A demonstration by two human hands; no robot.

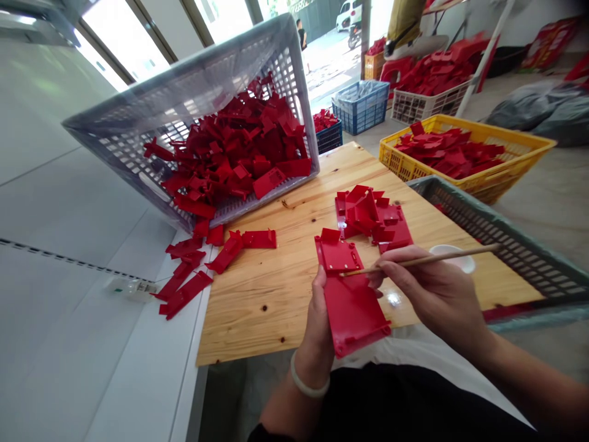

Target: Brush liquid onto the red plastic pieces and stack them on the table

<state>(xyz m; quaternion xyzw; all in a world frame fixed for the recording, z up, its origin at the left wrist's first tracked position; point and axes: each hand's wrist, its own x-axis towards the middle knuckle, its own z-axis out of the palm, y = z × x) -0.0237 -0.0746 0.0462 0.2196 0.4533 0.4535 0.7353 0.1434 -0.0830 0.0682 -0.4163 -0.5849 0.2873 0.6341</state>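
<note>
My left hand (pixel 321 319) grips a flat red plastic part (pixel 354 307) by its left edge, above the near side of the wooden table. The part has small posts at its corners and a raised divider across it. In my right hand (pixel 427 288) is a thin wooden stick (pixel 442 256), pinched like a pen, its tip against the red part near the divider. Just beyond lies a pile of similar red plastic parts (pixel 368 212). A small white dish (pixel 453 258) sits behind the stick, partly covered by it and by my hand.
A tilted grey crate (pixel 308 110) spills red pieces (pixel 184 276) onto the wooden table (pixel 248 307) and white ledge. Right of the table stand a yellow crate (pixel 519 156) and a grey-green crate (pixel 501 236). Blue crates (pixel 361 107) and a person (pixel 405 24) are farther back.
</note>
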